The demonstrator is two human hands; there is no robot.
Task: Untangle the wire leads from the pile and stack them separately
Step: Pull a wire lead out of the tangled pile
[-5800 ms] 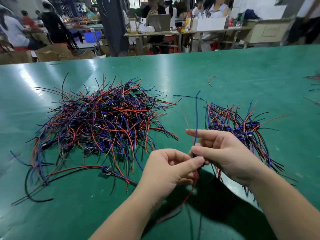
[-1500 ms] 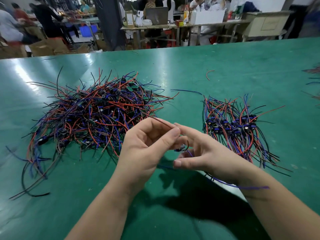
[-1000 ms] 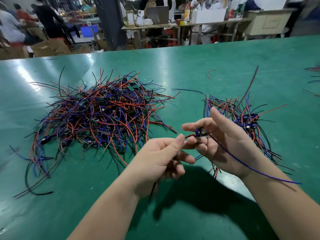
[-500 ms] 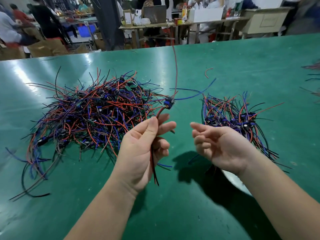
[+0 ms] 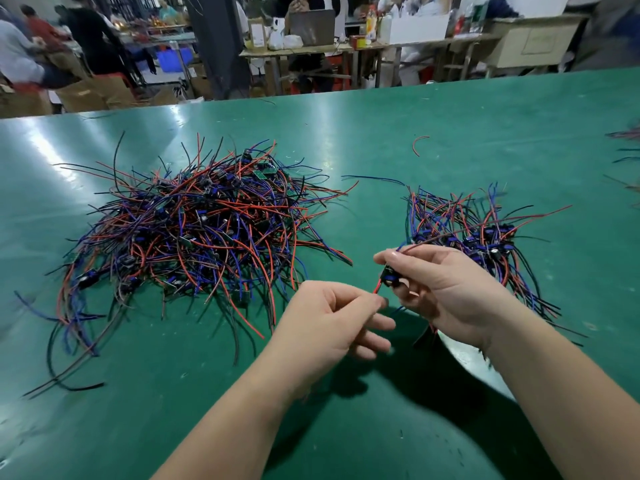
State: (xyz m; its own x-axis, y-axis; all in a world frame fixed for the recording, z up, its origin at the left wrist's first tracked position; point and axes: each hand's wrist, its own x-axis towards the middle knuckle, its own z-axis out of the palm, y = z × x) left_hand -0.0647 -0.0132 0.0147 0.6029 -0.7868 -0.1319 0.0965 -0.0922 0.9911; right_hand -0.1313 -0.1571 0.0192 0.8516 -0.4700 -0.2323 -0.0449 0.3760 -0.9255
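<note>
Though half hidden, wire lead point(image 5: 389, 280) in grip of right hand point(image 5: 446, 292), red end in pinch of left hand point(image 5: 325, 323).

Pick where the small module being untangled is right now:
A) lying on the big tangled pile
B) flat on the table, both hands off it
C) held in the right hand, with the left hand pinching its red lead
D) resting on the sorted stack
C: the module is gripped in the right hand, and the left hand pinches its red lead, in the gap between the tangled pile and the sorted stack.
</note>
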